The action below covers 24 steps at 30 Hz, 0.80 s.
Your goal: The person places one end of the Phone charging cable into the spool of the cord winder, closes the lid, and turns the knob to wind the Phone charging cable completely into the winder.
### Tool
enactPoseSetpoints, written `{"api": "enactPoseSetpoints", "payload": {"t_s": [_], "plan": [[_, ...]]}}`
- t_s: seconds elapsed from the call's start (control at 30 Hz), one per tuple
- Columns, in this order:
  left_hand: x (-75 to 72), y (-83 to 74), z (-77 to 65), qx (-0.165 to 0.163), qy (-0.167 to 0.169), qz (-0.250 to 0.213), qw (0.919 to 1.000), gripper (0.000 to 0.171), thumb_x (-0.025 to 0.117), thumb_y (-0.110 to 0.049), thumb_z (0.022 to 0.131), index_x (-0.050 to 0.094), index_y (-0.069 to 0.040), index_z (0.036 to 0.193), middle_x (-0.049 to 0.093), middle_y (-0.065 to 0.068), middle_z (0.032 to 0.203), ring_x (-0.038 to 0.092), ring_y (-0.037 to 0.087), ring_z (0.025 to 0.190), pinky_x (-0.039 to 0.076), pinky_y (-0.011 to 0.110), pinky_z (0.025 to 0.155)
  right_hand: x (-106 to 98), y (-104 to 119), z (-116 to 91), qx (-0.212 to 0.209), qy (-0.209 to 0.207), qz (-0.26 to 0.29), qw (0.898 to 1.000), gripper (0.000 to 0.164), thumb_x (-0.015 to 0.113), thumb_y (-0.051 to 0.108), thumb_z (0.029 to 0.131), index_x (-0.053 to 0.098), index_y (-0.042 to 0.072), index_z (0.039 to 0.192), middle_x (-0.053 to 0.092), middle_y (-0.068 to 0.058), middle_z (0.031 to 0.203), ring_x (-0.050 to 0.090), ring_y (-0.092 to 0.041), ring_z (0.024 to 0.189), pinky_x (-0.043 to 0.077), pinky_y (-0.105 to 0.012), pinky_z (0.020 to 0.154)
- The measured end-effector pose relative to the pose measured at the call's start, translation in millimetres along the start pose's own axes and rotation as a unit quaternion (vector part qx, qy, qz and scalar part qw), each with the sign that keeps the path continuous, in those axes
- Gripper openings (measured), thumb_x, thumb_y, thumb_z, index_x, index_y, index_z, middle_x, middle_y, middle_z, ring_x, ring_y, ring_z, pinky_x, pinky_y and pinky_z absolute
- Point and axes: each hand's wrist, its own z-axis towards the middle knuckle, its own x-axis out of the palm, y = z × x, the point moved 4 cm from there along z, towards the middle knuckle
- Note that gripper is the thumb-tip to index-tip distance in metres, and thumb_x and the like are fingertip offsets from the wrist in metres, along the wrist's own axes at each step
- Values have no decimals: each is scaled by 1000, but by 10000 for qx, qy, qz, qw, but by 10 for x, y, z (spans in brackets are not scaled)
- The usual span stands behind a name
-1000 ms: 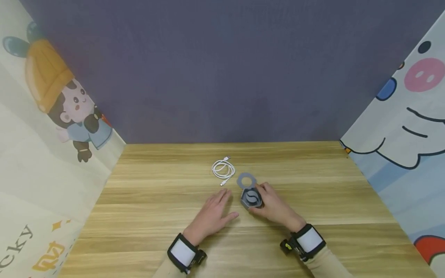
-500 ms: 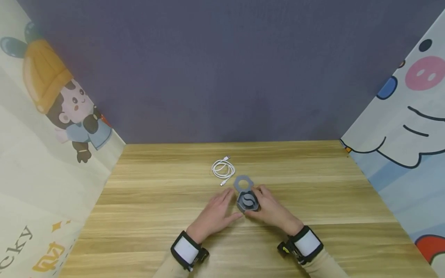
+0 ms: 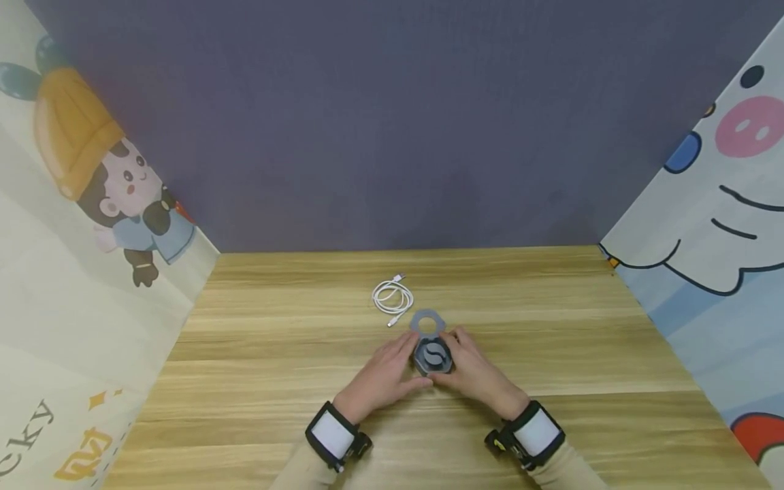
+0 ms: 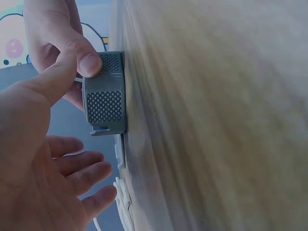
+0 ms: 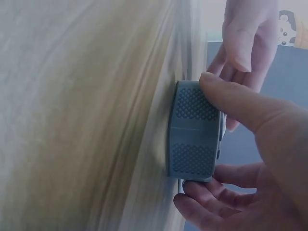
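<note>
A grey hexagonal box (image 3: 423,368) rests on the table, its flat lid (image 3: 427,314) swung back, with a round hole through it. Inside the box sits a round grey core (image 3: 434,353) with an S-shaped groove. My right hand (image 3: 479,373) grips the box from the right; in the right wrist view its thumb (image 5: 236,96) lies on the near upper edge and the fingers curl at the far side. My left hand (image 3: 381,376) is on the left side, fingers spread and curved loosely beside the box. The side walls (image 4: 104,106) carry a bumpy texture.
A coiled white USB cable (image 3: 395,313) lies behind and left of the box. The wooden table (image 3: 275,306) ends at a dark back panel (image 3: 392,136). Printed cartoon panels stand at the left (image 3: 49,272) and right (image 3: 692,258).
The right hand has slid the box slightly left and toward the person. The left hand has come a little to the right, closer to the box. The cable stays put.
</note>
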Motion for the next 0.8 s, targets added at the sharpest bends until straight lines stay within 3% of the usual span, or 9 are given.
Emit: {"api": "enactPoseSetpoints", "payload": {"t_s": [0.23,0.43,0.57,0.8], "plan": [[-6,-21,36,158,-52,11,9999,93,69,-54,93,32,1,159,36,22,163,39,36,149,34,51,122,-13,37,-27,-141,9,-63,9999,83,91,26,78,52,-9,142,56,-17,123,59,-28,114,54,-48,102],[-17,-31,65,209,-1,34,9998,98,74,-54,89,32,0,159,35,22,163,38,34,149,34,50,122,-14,51,-27,-23,232,-125,9997,78,75,41,94,46,-5,150,54,-17,132,57,-25,115,56,-45,98],[-28,-42,83,212,-12,-13,9998,97,75,-54,89,33,-1,159,36,21,163,40,34,148,35,51,122,-28,50,-16,-79,-9,-297,9995,69,71,43,97,51,-2,146,54,-17,133,57,-27,116,56,-46,96],[-9,-38,110,51,-53,106,9999,95,73,-55,91,34,0,158,39,21,161,43,35,146,36,50,121,-55,62,-8,-559,-641,-602,9946,50,82,36,89,66,3,123,60,-9,118,57,-23,107,55,-42,90]]}}
